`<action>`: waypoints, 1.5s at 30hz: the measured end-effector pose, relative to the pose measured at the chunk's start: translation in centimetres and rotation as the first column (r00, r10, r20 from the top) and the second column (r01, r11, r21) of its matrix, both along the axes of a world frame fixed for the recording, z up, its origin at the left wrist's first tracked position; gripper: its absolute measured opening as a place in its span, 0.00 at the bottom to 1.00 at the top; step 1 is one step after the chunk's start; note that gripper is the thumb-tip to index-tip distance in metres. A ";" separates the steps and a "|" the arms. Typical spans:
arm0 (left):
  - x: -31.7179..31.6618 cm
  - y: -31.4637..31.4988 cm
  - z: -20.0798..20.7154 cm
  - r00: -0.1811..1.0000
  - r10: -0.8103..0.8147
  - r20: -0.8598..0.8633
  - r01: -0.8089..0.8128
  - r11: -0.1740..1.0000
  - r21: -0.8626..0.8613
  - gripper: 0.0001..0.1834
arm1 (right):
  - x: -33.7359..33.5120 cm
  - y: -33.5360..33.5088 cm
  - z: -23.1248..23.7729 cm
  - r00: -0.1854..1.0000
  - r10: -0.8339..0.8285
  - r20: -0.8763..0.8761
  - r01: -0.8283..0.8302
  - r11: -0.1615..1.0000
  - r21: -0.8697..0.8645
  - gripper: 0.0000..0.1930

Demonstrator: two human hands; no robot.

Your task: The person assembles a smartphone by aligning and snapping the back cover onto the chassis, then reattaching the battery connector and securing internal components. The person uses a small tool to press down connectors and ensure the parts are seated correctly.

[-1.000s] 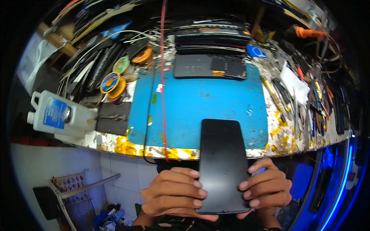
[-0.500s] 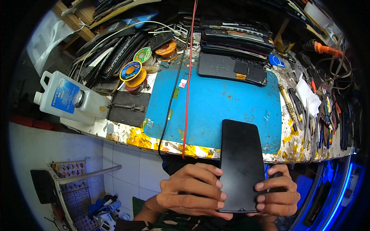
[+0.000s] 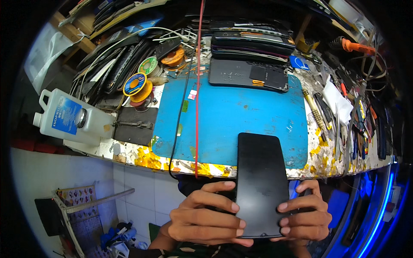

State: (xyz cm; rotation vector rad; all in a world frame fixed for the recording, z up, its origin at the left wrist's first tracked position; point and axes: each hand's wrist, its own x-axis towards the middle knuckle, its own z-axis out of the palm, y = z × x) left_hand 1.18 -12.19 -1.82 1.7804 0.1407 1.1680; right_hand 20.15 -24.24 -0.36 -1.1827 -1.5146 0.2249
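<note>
A black smartphone with a dark screen is held upright in front of the bench's near edge, its upper end overlapping the blue mat. My left hand grips the phone's left edge, with the fingertips on the lower part of its face and the index finger lifted a little off the side. On the other edge, my right hand is closed round the phone, fingertips resting on the rim of the screen. Both thumbs and the back of the phone are hidden.
An opened phone body lies at the mat's far edge before stacked phones. Solder spools and a white bottle stand left. Tweezers and screwdrivers crowd the right. A red cable hangs in front.
The whole view has shifted, so the bench sits slightly further left. My left index finger has lifted from the phone's edge. Both hands keep hold of the phone.
</note>
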 end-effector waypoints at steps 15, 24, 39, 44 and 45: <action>-0.3 -0.5 -0.7 0.997 0.002 -0.082 0.020 0.962 0.271 0.09 | -0.3 -0.7 0.8 0.974 -0.022 0.225 0.045 0.994 -0.096 0.08; -0.3 -1.4 -0.8 0.994 0.052 -0.101 -0.022 0.963 0.270 0.07 | -0.5 -1.0 0.6 0.965 -0.014 0.262 0.047 0.992 -0.119 0.08; -0.8 -2.2 0.1 0.971 0.078 -0.227 -0.028 0.976 0.216 0.08 | -0.3 -1.0 1.3 0.951 0.073 0.300 -0.015 0.982 -0.190 0.11; 0.3 -0.2 2.8 0.964 0.020 -0.265 0.024 0.986 0.162 0.09 | 0.9 0.7 3.2 0.974 0.077 0.214 -0.047 0.989 -0.141 0.13; 0.6 0.4 3.7 0.967 0.003 -0.253 0.033 0.990 0.136 0.12 | 1.5 1.5 3.4 0.973 0.092 0.213 -0.076 0.994 -0.082 0.11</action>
